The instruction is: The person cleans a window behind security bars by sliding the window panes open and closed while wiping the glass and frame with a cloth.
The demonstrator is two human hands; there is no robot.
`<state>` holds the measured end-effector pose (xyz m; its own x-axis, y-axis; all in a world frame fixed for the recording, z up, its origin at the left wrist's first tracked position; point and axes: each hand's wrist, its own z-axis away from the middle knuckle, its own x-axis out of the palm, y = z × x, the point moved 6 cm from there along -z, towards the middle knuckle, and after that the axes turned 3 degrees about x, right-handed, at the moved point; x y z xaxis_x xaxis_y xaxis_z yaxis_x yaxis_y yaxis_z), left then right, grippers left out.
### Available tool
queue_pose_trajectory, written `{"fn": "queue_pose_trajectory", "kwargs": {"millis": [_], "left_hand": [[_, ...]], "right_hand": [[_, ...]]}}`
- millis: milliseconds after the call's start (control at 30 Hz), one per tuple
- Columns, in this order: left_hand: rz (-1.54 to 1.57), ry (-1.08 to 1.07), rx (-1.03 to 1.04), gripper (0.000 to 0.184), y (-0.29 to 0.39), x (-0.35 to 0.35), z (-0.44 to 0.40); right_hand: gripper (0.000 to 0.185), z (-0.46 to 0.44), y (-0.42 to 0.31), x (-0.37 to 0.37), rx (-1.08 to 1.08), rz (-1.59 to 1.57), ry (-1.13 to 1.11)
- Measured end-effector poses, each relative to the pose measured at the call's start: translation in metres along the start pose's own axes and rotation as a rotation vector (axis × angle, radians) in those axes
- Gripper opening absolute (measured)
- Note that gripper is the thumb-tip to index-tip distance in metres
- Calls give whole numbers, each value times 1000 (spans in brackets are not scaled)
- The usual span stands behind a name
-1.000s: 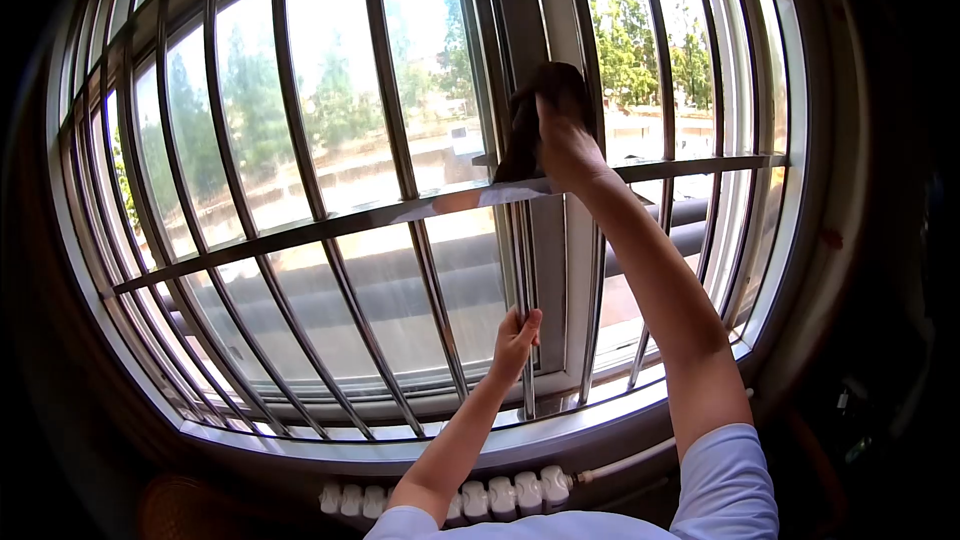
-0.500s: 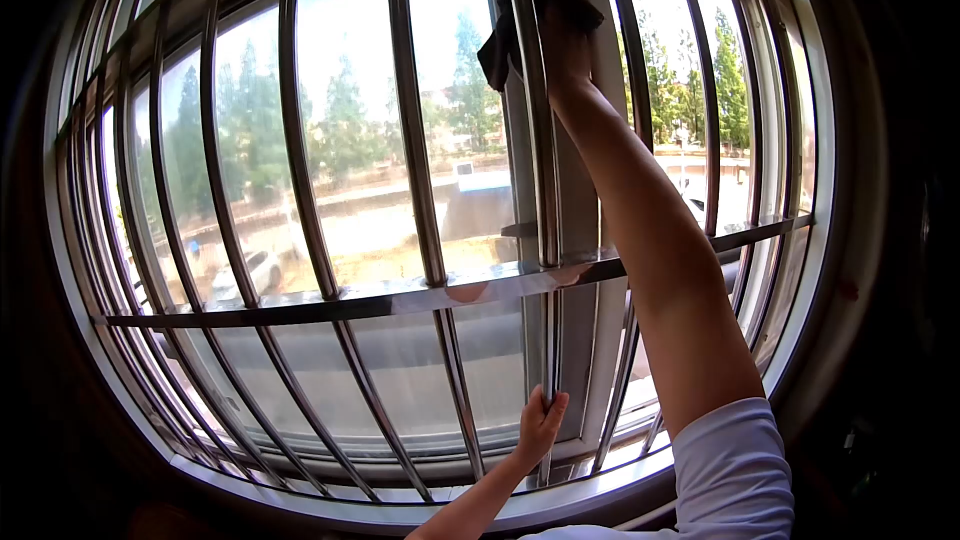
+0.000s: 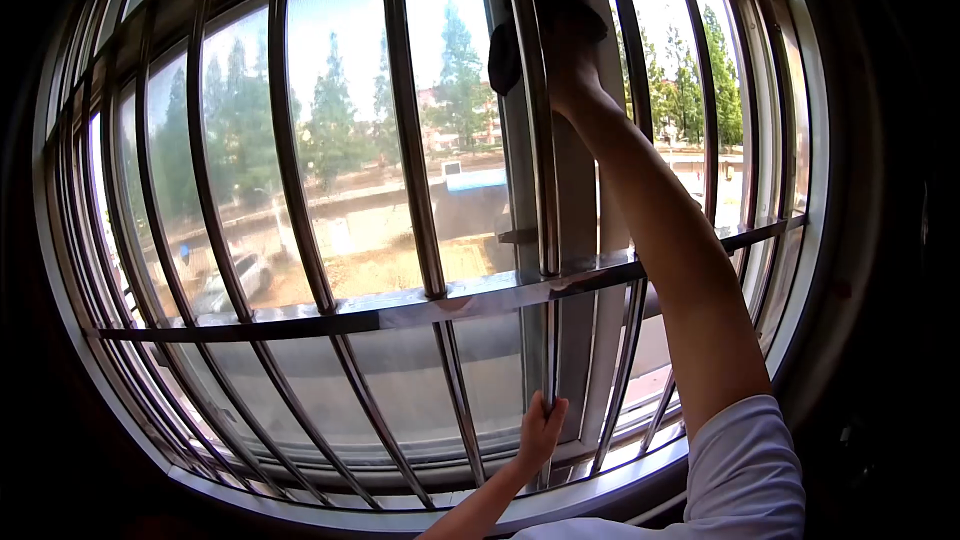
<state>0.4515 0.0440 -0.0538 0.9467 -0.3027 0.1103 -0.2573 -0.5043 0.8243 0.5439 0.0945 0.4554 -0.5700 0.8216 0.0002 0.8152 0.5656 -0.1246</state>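
Observation:
My right hand (image 3: 572,58) is raised high, reaching between two upright metal bars. It is closed on a dark cloth (image 3: 506,58), which lies against the window frame (image 3: 575,170) behind the bars. One bar (image 3: 530,50) crosses in front of the cloth, and the fingers are mostly lost in shadow. Low down, my left hand (image 3: 541,430) has its fingers wrapped round the lower part of an upright metal bar (image 3: 551,350).
A flat crossbar (image 3: 470,300) runs across the upright bars. Behind them is the window glass (image 3: 340,140), with trees, a parked car (image 3: 232,283) and bare ground outside. A pale sill (image 3: 400,521) edges the bottom.
The cloth has shifted slightly, and its hanging end looks more rounded. My left hand keeps its grip on the bar. The view has moved a little.

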Motion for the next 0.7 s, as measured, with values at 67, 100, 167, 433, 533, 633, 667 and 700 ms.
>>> {"fn": "queue_pose_trajectory", "kwargs": {"millis": [67,100,167,433,533,633,667,700], "left_hand": [[-34,-2,34,31,5,-1,-2],[-51,-18,38,32,6,-2,-2],[-35,-28,47,32,6,-2,-2],[-91,-30,60,29,-12,-7,-1],[-115,7,38,29,-15,-6,1],[-177,40,55,30,-13,-7,1],[-178,47,55,30,-13,-7,1],[-166,40,49,30,-15,-6,2]], "right_hand": [[53,69,-17,-16,15,322,-273],[63,93,-2,-11,106,208,-456],[76,152,-2,-18,-78,354,-497],[66,132,-22,-34,-195,321,-390],[64,60,-12,-12,-116,303,-374],[73,-20,2,4,-195,317,-95],[72,-43,8,9,-219,273,-19],[72,-51,-8,2,-222,267,-18]]}}
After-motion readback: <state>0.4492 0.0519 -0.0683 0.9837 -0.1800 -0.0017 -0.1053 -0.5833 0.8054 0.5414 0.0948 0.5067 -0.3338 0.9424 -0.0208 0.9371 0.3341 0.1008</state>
